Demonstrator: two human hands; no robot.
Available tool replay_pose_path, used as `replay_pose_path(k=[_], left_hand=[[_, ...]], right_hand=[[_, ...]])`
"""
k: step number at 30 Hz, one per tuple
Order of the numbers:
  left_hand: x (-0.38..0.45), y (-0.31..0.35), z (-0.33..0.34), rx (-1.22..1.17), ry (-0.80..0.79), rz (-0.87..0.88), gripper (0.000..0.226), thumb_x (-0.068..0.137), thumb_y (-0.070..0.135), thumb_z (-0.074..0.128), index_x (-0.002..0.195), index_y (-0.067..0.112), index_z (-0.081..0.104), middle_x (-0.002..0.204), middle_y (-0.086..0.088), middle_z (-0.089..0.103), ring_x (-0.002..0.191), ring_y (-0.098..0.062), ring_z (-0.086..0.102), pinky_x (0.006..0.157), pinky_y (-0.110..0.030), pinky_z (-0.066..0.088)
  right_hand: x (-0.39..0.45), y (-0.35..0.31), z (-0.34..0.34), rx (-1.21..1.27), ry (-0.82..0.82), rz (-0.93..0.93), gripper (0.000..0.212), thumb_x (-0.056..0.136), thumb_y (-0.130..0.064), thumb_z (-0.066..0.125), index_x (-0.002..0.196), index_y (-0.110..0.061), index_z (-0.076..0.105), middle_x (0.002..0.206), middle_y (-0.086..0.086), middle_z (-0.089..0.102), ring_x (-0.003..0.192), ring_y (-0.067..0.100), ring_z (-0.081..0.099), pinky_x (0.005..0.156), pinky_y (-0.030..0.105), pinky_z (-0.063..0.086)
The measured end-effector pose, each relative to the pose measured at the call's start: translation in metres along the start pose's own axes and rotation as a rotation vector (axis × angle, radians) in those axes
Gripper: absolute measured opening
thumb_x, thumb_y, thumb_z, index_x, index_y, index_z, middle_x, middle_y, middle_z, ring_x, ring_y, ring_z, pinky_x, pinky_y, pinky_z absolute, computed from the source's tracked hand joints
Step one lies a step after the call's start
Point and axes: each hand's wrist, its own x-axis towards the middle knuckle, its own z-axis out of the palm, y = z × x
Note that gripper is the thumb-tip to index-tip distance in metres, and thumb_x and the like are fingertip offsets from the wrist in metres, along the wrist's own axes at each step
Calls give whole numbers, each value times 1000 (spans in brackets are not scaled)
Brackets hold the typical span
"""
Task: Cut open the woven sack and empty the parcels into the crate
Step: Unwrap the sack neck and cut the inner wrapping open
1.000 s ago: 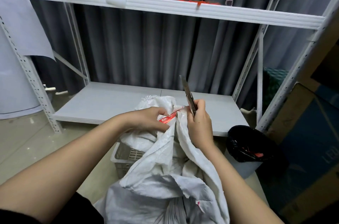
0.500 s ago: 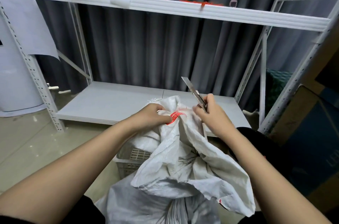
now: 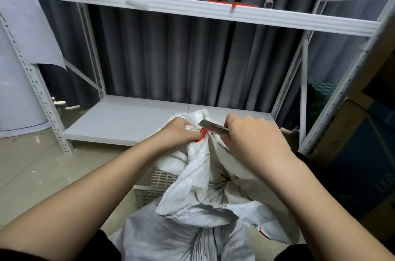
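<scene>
While the left hand (image 3: 178,132) bunched the neck of the woven sack (image 3: 198,177) in a tight fist at about ten o'clock of the bundle, the right hand (image 3: 254,136) was clenched round a utility knife (image 3: 210,127), its flat grey blade laid toward the red tie (image 3: 202,134) pinched between them. The blade tip sat just beside the left knuckles, so a slip on that slick weave could, I judged, nick a finger; a cut driven too deep might also slash whatever lay inside. No parcels showed, as the sack hid them. It looked coarse and crinkled, white plastic cloth with a frayed edge, folded in stiff pleats and slumped at six o'clock against the person's knees. Beneath it, toward nine o'clock, a pale slotted plastic crate (image 3: 159,179) peeked out, mostly covered. If the fabric gave suddenly, the load could spill past that crate onto the tiled floor (image 3: 42,164).
</scene>
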Motion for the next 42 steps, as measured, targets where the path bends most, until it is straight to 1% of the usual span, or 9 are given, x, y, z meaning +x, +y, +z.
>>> replay_pose_path(k=[5, 11, 18, 22, 25, 30, 33, 36, 42], left_hand=[[0, 0, 2, 41, 30, -16, 35, 78, 24, 68, 56, 17, 43, 52, 6, 35, 46, -7, 33, 42, -17, 26], [-2, -1, 4, 61, 49, -28, 36, 74, 25, 68, 54, 18, 40, 54, 4, 34, 53, -13, 33, 55, -27, 28], [1, -4, 9, 109, 91, -38, 27, 60, 36, 62, 56, 18, 43, 56, 2, 39, 57, -17, 38, 58, -31, 31], [1, -6, 12, 192, 142, -16, 23, 68, 36, 65, 68, 14, 60, 68, 3, 57, 67, -17, 52, 62, -29, 39], [0, -4, 15, 275, 160, 7, 17, 76, 34, 63, 66, 24, 53, 72, 7, 57, 75, -17, 55, 59, -28, 38], [-1, -1, 16, 339, 188, 19, 19, 79, 32, 59, 65, 23, 51, 79, 2, 61, 79, -22, 56, 59, -28, 37], [-1, -2, 15, 375, 221, 41, 16, 80, 35, 60, 72, 22, 55, 85, 2, 63, 85, -22, 58, 63, -29, 40], [-2, 0, 17, 397, 235, 59, 18, 80, 34, 59, 67, 24, 50, 84, 2, 62, 85, -22, 58, 61, -28, 38], [-2, 6, 20, 397, 202, 111, 17, 84, 32, 56, 74, 19, 53, 88, 1, 62, 88, -23, 57, 64, -29, 36]], right_hand=[[-1, -6, 9, -46, -35, 0, 15, 94, -15, 43, 88, -14, 30, 96, 4, 62, 79, 34, 57, 43, 30, 11], [-3, -13, 4, -29, -17, 5, 11, 94, -12, 37, 90, -15, 27, 97, 5, 63, 49, 22, 26, 44, 30, 12], [-3, -18, 5, -75, -85, -59, 22, 87, -2, 44, 92, -13, 26, 103, 4, 64, 88, 28, 63, 44, 27, 15], [1, -19, 5, -94, -119, -83, 21, 87, -1, 44, 91, -12, 27, 106, 4, 64, 97, 27, 64, 44, 26, 17], [6, -24, 8, -112, -139, -114, 18, 88, -3, 44, 92, -12, 29, 108, 4, 63, 99, 27, 63, 45, 26, 19], [12, -28, 15, -116, -126, -113, 23, 90, -6, 45, 113, -8, 46, 109, 4, 63, 99, 26, 63, 45, 26, 19], [12, -23, 14, -95, -100, -79, 22, 92, -8, 44, 114, -7, 47, 110, 6, 64, 100, 29, 64, 44, 26, 18], [13, -21, 10, -109, -89, -80, 23, 92, -8, 43, 114, -7, 48, 112, 6, 64, 101, 29, 63, 45, 26, 19], [25, -22, 18, -105, -147, -60, 27, 92, -7, 43, 118, -9, 50, 117, 4, 61, 107, 27, 61, 65, 30, 33]])
